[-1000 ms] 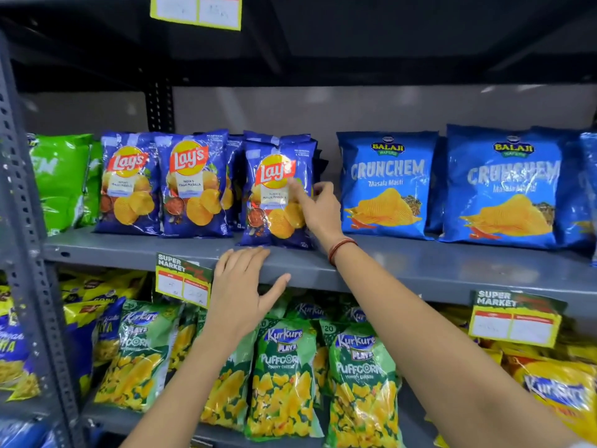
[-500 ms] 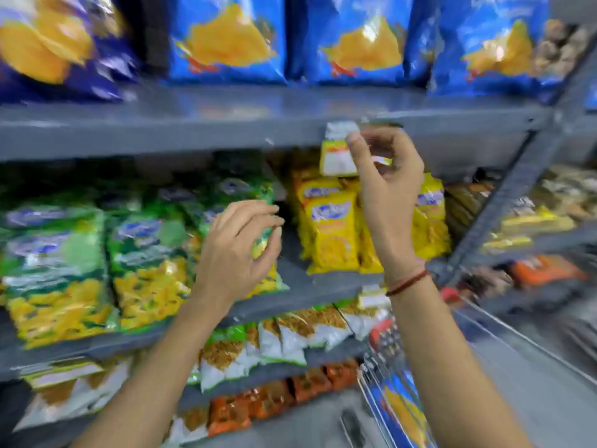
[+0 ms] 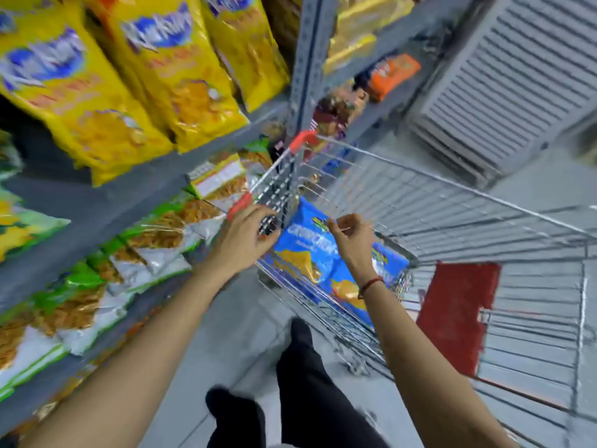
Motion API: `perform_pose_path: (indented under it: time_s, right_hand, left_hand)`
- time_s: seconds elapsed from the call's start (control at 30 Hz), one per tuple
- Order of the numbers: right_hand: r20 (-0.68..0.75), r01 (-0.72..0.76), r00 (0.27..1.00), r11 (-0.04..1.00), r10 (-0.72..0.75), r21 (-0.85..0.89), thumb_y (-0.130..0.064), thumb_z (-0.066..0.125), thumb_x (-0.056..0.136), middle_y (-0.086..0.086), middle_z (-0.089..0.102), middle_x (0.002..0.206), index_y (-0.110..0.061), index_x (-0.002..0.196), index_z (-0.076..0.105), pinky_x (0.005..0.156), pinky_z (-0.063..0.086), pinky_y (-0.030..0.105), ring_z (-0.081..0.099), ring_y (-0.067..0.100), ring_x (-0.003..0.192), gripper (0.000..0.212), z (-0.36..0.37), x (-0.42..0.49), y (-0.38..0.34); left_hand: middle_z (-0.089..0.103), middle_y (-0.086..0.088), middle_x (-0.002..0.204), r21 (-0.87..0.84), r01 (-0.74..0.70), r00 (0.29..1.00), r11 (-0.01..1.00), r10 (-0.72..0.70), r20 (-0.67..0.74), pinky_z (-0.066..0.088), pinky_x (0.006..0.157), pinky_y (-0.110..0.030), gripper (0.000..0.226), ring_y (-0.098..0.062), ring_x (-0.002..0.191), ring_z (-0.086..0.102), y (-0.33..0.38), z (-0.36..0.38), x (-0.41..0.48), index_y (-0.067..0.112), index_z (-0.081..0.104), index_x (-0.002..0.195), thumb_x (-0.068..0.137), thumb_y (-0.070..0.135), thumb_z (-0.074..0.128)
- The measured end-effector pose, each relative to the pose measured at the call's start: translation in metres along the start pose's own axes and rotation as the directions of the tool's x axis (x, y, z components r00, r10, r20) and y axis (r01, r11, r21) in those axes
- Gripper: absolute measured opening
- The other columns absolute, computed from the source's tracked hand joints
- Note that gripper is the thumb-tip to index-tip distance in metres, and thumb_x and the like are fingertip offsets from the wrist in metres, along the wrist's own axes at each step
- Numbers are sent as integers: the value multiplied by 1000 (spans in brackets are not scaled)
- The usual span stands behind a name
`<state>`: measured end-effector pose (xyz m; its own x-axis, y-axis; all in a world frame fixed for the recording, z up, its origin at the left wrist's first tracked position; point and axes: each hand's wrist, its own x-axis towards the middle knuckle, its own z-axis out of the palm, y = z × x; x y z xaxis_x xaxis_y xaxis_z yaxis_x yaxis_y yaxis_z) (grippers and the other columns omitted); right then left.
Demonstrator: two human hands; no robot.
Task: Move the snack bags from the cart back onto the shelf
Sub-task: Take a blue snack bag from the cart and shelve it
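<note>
Snack bags, blue ones, lie in the wire cart at its near-left corner; two can be counted, overlapping, though the blur may hide more. On the left the grey shelf carries three large yellow bags on the upper level and a row of green and white packets on the level below. The left hand hangs at the cart's left rim, its fingers curled loosely and holding nothing, close above the blue bags. The right hand is over the cart, thumb and forefinger pinched together at the top edge of the far blue bag; whether they actually grip it cannot be told. A red flap sits in the cart's near-right part.
</note>
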<state>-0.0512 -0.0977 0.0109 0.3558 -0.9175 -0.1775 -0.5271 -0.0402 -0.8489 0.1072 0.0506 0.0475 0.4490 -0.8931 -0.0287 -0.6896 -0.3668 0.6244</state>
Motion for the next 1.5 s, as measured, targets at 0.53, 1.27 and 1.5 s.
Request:
perform_pose_path:
  time_s: [0.53,1.27,1.5]
  right_hand:
    - [330,-720,693,635,641,279,-20,66,88,-5,52,98,-4,120,45,83,46,23,53,9,94,41,64,55,157]
    - [429,-642,762,650,485,406,-7,81,72,-3,69,101,-23,107,51,77,60,24,68,9,83,48,30,80,143]
    - [411,-531,836,724,363,441,-7,79,75,-5,64,101,-10,124,39,58,55,15,67,6,75,64,-34,90,77]
  left_hand:
    - [47,-17,134,8,633,664,774,-548,508,40,91,-38,88,-33,119,49,-64,168,157,-5,35,132,68,34,79]
    - [61,9,123,-40,753,415,657,-426,804,41,104,-38,103,-16,112,56,-82,169,148,28,56,122,30,63,86]
    - [64,0,123,-336,721,634,606,-383,672,46,98,-44,102,-21,108,62,-48,124,137,29,56,121,31,71,81]
